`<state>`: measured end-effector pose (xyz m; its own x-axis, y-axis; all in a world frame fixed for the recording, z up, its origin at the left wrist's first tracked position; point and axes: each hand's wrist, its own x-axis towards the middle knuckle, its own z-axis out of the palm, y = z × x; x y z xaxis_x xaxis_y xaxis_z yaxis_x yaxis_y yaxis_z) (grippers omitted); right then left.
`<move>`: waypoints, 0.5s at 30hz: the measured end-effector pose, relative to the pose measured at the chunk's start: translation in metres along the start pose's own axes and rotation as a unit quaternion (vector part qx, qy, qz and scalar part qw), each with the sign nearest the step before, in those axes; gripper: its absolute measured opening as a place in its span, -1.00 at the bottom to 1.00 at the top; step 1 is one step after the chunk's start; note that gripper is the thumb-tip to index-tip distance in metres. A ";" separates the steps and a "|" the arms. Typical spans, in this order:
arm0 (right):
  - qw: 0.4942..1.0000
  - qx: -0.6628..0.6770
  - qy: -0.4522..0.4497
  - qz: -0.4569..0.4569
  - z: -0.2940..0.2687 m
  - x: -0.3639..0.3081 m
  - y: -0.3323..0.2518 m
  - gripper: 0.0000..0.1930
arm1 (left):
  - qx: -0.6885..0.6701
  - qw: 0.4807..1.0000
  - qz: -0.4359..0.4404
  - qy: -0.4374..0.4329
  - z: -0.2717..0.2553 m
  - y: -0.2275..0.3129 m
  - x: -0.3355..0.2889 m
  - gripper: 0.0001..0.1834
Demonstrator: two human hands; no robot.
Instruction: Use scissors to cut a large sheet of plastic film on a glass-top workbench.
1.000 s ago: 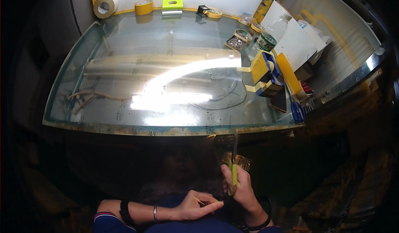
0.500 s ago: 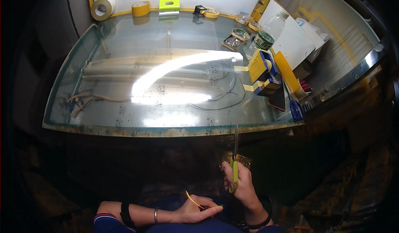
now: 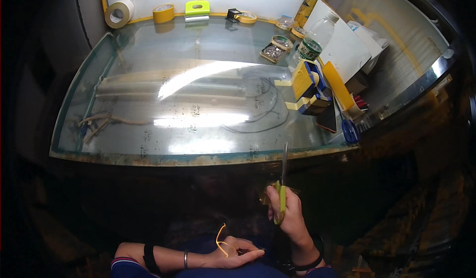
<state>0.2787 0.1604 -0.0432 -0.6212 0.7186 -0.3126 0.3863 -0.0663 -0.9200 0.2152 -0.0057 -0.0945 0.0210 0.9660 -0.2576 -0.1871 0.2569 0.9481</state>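
My right hand grips a pair of scissors by its green-yellow handles, blades pointing up toward the near edge of the glass table. My left hand lies low in my lap, palm up, with a thin curved yellow strip pinched between its fingers. Both hands are below the table edge, in shadow. A dark band and a thin bracelet sit on my left forearm, a dark band on my right wrist.
On the glass lie tape rolls, a green tool, a tray of small metal parts, a plastic bottle, a blue-and-yellow holder, a white board and loose cables.
My left hand has turned more palm-up and the yellow strip now curls upward from it. My right hand with the scissors has stayed almost in place.
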 end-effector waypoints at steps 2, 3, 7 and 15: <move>1.000 0.013 0.016 -0.017 -0.002 0.006 0.006 -0.72 | 0.011 1.000 -0.006 -0.008 0.001 -0.004 0.000 -0.73; 0.999 0.020 0.024 -0.026 -0.003 0.009 0.007 -0.73 | 0.012 1.000 -0.002 -0.010 0.001 -0.003 0.000 -0.73; 0.999 0.015 0.029 -0.029 -0.005 0.011 0.002 -0.73 | 0.006 1.000 0.017 -0.014 0.001 -0.006 0.001 -0.73; 0.998 0.032 0.036 -0.030 -0.005 0.015 -0.001 -0.72 | 0.002 1.000 0.025 -0.016 0.002 -0.013 0.001 -0.72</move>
<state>0.2724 0.1748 -0.0454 -0.5903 0.7703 -0.2413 0.3041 -0.0647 -0.9504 0.2192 -0.0077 -0.1066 0.0434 0.9782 -0.2031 -0.1840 0.2076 0.9607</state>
